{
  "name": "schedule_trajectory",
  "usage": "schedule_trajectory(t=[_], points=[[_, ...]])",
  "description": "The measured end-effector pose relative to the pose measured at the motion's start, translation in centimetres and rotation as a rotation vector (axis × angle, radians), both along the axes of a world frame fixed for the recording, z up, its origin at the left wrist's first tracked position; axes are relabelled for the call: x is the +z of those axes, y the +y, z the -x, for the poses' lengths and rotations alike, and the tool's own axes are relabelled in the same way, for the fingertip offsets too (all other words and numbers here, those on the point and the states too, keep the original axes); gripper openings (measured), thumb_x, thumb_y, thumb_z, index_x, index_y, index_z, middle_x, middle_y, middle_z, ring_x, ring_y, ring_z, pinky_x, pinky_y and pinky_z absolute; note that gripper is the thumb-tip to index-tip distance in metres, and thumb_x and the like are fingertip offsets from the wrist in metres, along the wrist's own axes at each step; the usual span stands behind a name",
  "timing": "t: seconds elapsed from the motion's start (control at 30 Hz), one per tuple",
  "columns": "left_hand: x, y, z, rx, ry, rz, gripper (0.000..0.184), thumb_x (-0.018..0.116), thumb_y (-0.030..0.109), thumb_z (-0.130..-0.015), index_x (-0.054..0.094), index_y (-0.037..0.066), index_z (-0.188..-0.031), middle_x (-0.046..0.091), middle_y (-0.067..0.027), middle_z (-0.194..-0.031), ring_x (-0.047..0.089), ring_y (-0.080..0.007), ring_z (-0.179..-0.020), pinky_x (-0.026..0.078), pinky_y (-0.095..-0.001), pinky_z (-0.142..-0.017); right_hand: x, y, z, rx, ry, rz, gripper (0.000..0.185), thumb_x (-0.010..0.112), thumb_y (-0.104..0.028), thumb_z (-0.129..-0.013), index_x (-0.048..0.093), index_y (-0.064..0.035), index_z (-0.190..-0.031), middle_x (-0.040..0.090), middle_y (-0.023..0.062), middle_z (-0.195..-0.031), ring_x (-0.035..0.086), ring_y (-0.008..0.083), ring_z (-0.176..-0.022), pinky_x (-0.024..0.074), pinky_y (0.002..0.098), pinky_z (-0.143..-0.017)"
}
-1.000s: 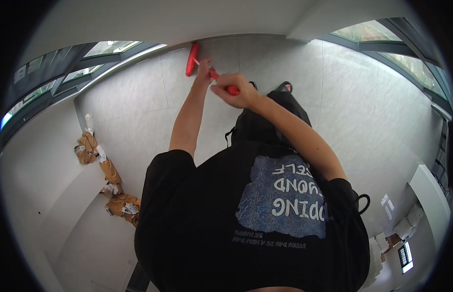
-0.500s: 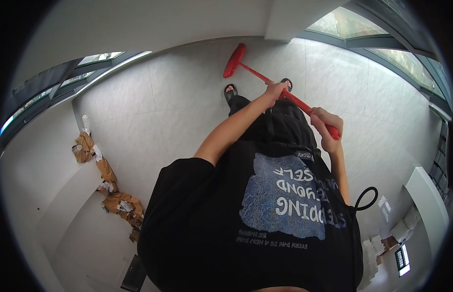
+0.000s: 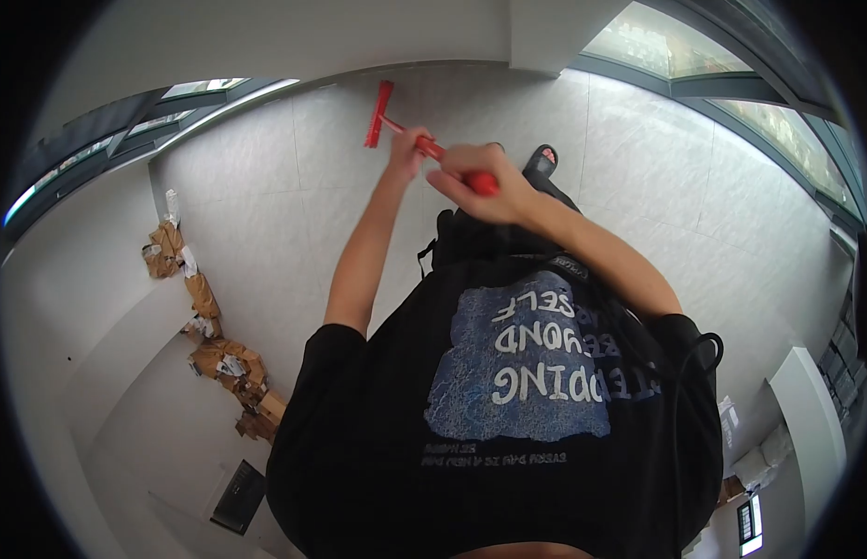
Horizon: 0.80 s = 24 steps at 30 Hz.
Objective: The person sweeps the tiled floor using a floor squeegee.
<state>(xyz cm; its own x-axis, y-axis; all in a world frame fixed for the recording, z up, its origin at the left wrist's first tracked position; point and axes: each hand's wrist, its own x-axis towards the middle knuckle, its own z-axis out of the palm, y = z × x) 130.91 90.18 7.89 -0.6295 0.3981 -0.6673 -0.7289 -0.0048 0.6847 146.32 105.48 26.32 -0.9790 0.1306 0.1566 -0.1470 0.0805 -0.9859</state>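
A red broom [image 3: 379, 114] slants across the pale floor in front of my feet, its narrow head out to the left. Partway down the red handle [image 3: 431, 148], my left hand [image 3: 410, 154] is closed around it. My right hand [image 3: 494, 182] wraps the handle near its top end, close in front of my body, with the red tip showing past the fingers. The broom head appears to rest on the floor, though its underside is hidden.
Brown paper packaging [image 3: 230, 368] lies along the left wall. A white wall [image 3: 433, 33] runs ahead, with a window [image 3: 666, 47] at right. My sandalled foot [image 3: 542, 160] stands on the tiled floor [image 3: 657, 158]. White bundles [image 3: 761, 458] sit at lower right.
The broom head has moved left. Both hands have shifted left with the handle, the right one crossing in front of my body. Both keep their hold.
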Motion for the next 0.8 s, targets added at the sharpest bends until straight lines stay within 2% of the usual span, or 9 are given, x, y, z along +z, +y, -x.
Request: schedule_trajectory(t=[0.2,0.23,0.33,0.43,0.5,0.53,0.6,0.67,0.8], points=[[-7.4,-1.0,5.8,-0.522,-0.102,0.139,0.011,0.060,0.016,-0.074,0.057,0.007,-0.068,0.055,-0.0046,-0.065,0.053,-0.0158,-0.058,0.044,-0.0283,-0.055,-3.1,-1.9,3.4,-0.099,-0.041,0.039,0.021,0.062,-0.008,-0.086,0.055,0.0023,-0.069,0.046,0.0136,-0.059,0.042,0.0205,-0.052,0.0372,0.0339,-0.053],[-9.4,-0.4,5.2,-0.609,-0.205,0.072,0.012,0.061,0.019,-0.077,0.058,0.008,-0.073,0.060,-0.0041,-0.073,0.059,-0.0161,-0.067,0.049,-0.0289,-0.064,-1.7,-1.1,2.3,-0.083,-0.072,-0.014,0.021,0.062,-0.007,-0.086,0.055,0.0022,-0.069,0.046,0.0133,-0.059,0.042,0.0197,-0.052,0.0366,0.0335,-0.053],[-5.6,4.8,-0.2,-0.729,-0.261,0.077,0.018,0.061,0.029,-0.081,0.059,0.011,-0.081,0.064,-0.0037,-0.087,0.064,-0.0155,-0.087,0.050,-0.0300,-0.086,-0.6,1.2,-2.5,-0.124,-0.138,-0.138,0.019,0.062,-0.004,-0.085,0.055,0.0027,-0.069,0.049,0.0119,-0.060,0.043,0.0189,-0.052,0.0359,0.0328,-0.053],[-4.1,10.4,-5.8,-0.846,-0.328,-0.008,0.016,0.062,0.023,-0.080,0.062,0.007,-0.082,0.064,-0.0073,-0.089,0.064,-0.0196,-0.094,0.046,-0.0355,-0.091,3.9,3.8,-7.2,-0.245,-0.303,-0.126,0.019,0.063,-0.002,-0.084,0.053,0.0038,-0.068,0.049,0.0107,-0.060,0.046,0.0204,-0.054,0.0376,0.0339,-0.055],[-2.7,13.3,-9.9,-0.783,-0.295,-0.017,0.014,0.063,0.024,-0.078,0.059,0.010,-0.077,0.059,-0.0014,-0.078,0.062,-0.0158,-0.079,0.053,-0.0302,-0.073,5.0,4.6,-9.3,-0.307,-0.326,-0.137,0.020,0.062,0.000,-0.084,0.051,0.0041,-0.068,0.048,0.0109,-0.060,0.047,0.0210,-0.054,0.0382,0.0337,-0.056],[-2.8,14.2,-11.9,-0.672,-0.287,-0.043,0.012,0.059,0.015,-0.079,0.061,0.004,-0.074,0.063,-0.0082,-0.080,0.065,-0.0197,-0.079,0.051,-0.0320,-0.077,5.4,4.9,-10.2,-0.367,-0.254,-0.171,0.022,0.063,0.002,-0.081,0.049,0.0014,-0.064,0.047,0.0096,-0.056,0.047,0.0217,-0.053,0.0411,0.0351,-0.058],[-1.0,15.3,-14.9,-0.462,-0.257,-0.127,0.010,0.060,0.009,-0.076,0.058,0.002,-0.069,0.060,-0.0074,-0.072,0.062,-0.0187,-0.071,0.051,-0.0325,-0.070,5.6,5.4,-12.0,-0.417,-0.187,-0.205,0.025,0.064,0.004,-0.078,0.048,-0.0013,-0.060,0.046,0.0083,-0.053,0.048,0.0224,-0.052,0.0439,0.0365,-0.060],[1.6,14.7,-15.3,-0.381,-0.225,-0.112,0.009,0.060,0.007,-0.075,0.058,0.001,-0.067,0.059,-0.0085,-0.071,0.061,-0.0184,-0.068,0.051,-0.0330,-0.068,5.2,6.0,-13.0,-0.394,0.133,0.044,0.028,0.065,0.007,-0.075,0.047,-0.0041,-0.057,0.047,0.0052,-0.053,0.046,0.0202,-0.049,0.0498,0.0388,-0.066],[3.6,11.4,-13.7,-0.164,-0.132,-0.105,0.006,0.058,0.001,-0.069,0.056,-0.001,-0.064,0.057,-0.0113,-0.068,0.056,-0.0185,-0.060,0.049,-0.0331,-0.062,6.6,5.1,-10.9,-0.274,0.205,0.098,0.032,0.069,0.011,-0.069,0.046,-0.0068,-0.056,0.050,0.0047,-0.054,0.052,0.0185,-0.051,0.0525,0.0420,-0.072]])
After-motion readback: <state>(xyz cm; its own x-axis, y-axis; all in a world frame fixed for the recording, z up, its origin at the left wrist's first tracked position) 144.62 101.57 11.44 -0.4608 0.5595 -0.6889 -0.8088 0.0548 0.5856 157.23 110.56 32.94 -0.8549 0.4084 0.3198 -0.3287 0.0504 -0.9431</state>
